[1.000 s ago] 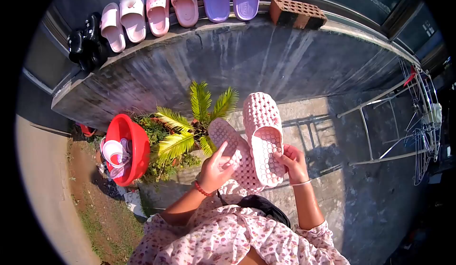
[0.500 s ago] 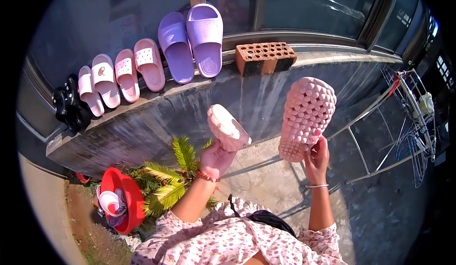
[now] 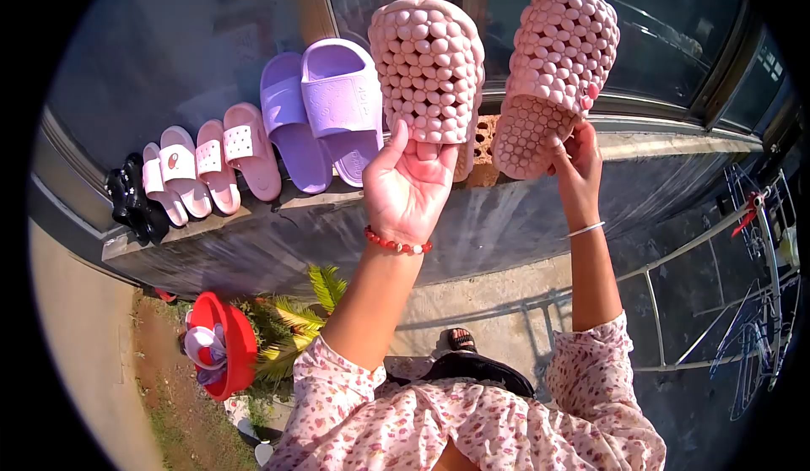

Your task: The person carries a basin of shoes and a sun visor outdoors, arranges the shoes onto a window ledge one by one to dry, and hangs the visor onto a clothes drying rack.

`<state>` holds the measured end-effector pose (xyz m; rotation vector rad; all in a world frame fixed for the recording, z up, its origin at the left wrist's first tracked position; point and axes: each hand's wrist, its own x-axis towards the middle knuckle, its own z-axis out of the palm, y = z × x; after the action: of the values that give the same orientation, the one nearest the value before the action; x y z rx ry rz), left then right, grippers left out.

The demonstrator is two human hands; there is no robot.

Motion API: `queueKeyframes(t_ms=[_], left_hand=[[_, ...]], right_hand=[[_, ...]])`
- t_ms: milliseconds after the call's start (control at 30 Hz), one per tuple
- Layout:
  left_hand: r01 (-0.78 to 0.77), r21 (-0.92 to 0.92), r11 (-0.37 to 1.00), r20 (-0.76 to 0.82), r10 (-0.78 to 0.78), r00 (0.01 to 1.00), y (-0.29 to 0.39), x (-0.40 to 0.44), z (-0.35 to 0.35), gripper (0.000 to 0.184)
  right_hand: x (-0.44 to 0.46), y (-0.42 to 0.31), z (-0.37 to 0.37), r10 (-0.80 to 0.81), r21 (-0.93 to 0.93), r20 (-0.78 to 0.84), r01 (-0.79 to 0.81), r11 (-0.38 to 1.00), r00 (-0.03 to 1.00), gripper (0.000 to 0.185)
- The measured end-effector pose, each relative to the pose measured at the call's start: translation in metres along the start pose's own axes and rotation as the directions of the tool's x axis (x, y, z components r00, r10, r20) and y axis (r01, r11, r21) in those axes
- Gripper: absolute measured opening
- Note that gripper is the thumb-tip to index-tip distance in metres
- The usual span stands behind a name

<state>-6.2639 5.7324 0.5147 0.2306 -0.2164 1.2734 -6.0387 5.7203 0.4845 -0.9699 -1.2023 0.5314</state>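
Note:
My left hand (image 3: 411, 186), palm up, grips a pink bubble-textured slipper (image 3: 427, 73) at its foot opening, with the fingers partly tucked under the upper. In my right hand (image 3: 578, 163) is the matching pink slipper (image 3: 564, 45), pinched by its side edge. Both slippers are raised toe-up at the ledge (image 3: 329, 203), in front of the window. Behind them a perforated brick (image 3: 483, 143) is largely hidden. Just left of my left hand, a pair of purple slides (image 3: 342, 104) leans on the window.
Pink and white slides (image 3: 251, 152) and black shoes (image 3: 139, 205) line the ledge further left. Below stand a red basin (image 3: 232, 344) holding more footwear and a leafy plant (image 3: 295, 323). A metal drying rack (image 3: 654, 319) with hangers is at the right.
Both hands have moved up and forward to the ledge with the slippers. The left slipper has turned from sideways to toe-up, its bubbled upper now facing me.

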Motion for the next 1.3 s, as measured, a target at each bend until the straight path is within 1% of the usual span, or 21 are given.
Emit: queueKeyframes(t_ms=[33,67,100,167,200,233,333,500,567,667,800,867,900,967,1000,1033,1100,1167,1233,1267,1300], left_hand=[[-0.037,0.012,0.999,-0.017,0.037,0.999,-0.008,0.015,0.002,0.037],[-0.077,0.015,0.997,-0.055,0.077,0.996,-0.016,0.03,-0.001,0.031],[-0.071,0.047,0.996,0.001,0.071,0.997,-0.022,0.043,-0.002,0.034],[-0.082,-0.046,0.996,0.036,0.083,0.996,-0.036,0.066,-0.004,0.046],[-0.08,-0.067,0.995,0.04,0.083,0.996,-0.042,0.074,-0.003,0.049],[-0.114,-0.062,0.992,0.01,0.115,0.993,-0.044,0.082,-0.008,0.051],[-0.208,-0.068,0.976,-0.06,0.204,0.977,-0.052,0.097,-0.007,0.05],[-0.237,-0.067,0.969,0.017,0.239,0.971,-0.062,0.116,-0.009,0.05],[-0.255,-0.091,0.963,0.011,0.257,0.966,-0.067,0.121,-0.015,0.05],[-0.272,-0.052,0.961,0.049,0.274,0.96,-0.069,0.123,-0.018,0.051],[-0.243,0.002,0.97,0.023,0.243,0.97,-0.067,0.109,-0.029,0.053],[-0.205,0.006,0.979,-0.004,0.205,0.979,-0.063,0.094,-0.039,0.055],[-0.189,0.005,0.982,-0.073,0.189,0.979,-0.061,0.082,-0.043,0.051],[-0.148,0.061,0.987,-0.126,0.155,0.98,-0.058,0.056,-0.054,0.045],[-0.081,0.059,0.995,-0.096,0.086,0.992,-0.051,0.038,-0.066,0.04],[-0.038,0.054,0.998,-0.12,0.044,0.992,-0.045,0.016,-0.077,0.037],[0.016,0.108,0.994,-0.256,0.012,0.967,-0.028,-0.033,-0.094,0.031],[0.027,0.151,0.988,-0.404,0.036,0.914,-0.009,-0.091,-0.116,0.026],[-0.004,0.201,0.98,-0.572,0.121,0.811,0.015,-0.158,-0.145,0.028],[-0.039,0.228,0.973,-0.653,0.183,0.735,0.024,-0.194,-0.156,0.028],[-0.089,0.251,0.964,-0.626,0.232,0.745,0.032,-0.23,-0.169,0.028]], right_hand=[[0.016,0.009,-0.003,-0.011,0.016,0.013,0.011,1.0,1.0,0.035],[0.029,0.02,-0.007,0.031,0.0,0.045,-0.031,1.0,0.999,0.036],[0.041,0.025,-0.008,0.052,-0.014,0.052,-0.051,0.999,0.997,0.034],[0.061,0.052,-0.013,-0.028,-0.006,0.066,0.028,1.0,0.997,0.033],[0.067,0.055,-0.015,-0.018,-0.011,0.072,0.019,1.0,0.997,0.032],[0.073,0.061,-0.019,-0.029,-0.065,0.084,0.034,0.997,0.996,0.033],[0.082,0.068,-0.025,0.036,-0.064,0.142,-0.028,0.998,0.989,0.033],[0.095,0.07,-0.024,0.058,-0.075,0.218,-0.043,0.996,0.974,0.031],[0.099,0.072,-0.022,0.043,-0.105,0.214,-0.021,0.994,0.976,0.031],[0.103,0.076,-0.023,0.027,-0.129,0.217,0.001,0.992,0.976,0.032],[0.103,0.08,-0.02,0.027,-0.084,0.2,-0.01,0.996,0.979,0.033],[0.104,0.085,-0.018,0.012,-0.053,0.181,-0.003,0.999,0.983,0.033],[0.103,0.087,-0.017,0.01,-0.041,0.173,-0.003,0.999,0.985,0.032],[0.105,0.09,-0.016,0.006,-0.023,0.169,-0.002,1.0,0.986,0.033],[0.105,0.09,-0.014,0.001,-0.01,0.156,0.0,1.0,0.988,0.033],[0.105,0.091,-0.013,-0.004,0.003,0.144,0.003,1.0,0.99,0.033],[0.106,0.094,-0.016,0.046,-0.09,0.131,-0.034,0.995,0.99,0.032],[0.106,0.09,-0.017,0.021,-0.14,0.146,-0.001,0.99,0.989,0.033],[0.1,0.081,-0.016,0.079,-0.14,0.086,-0.067,0.988,0.993,0.032],[0.095,0.078,-0.016,0.053,-0.052,0.076,-0.05,0.997,0.996,0.028],[0.089,0.077,-0.017,0.004,-0.068,0.034,-0.002,0.998,0.999,0.026]])
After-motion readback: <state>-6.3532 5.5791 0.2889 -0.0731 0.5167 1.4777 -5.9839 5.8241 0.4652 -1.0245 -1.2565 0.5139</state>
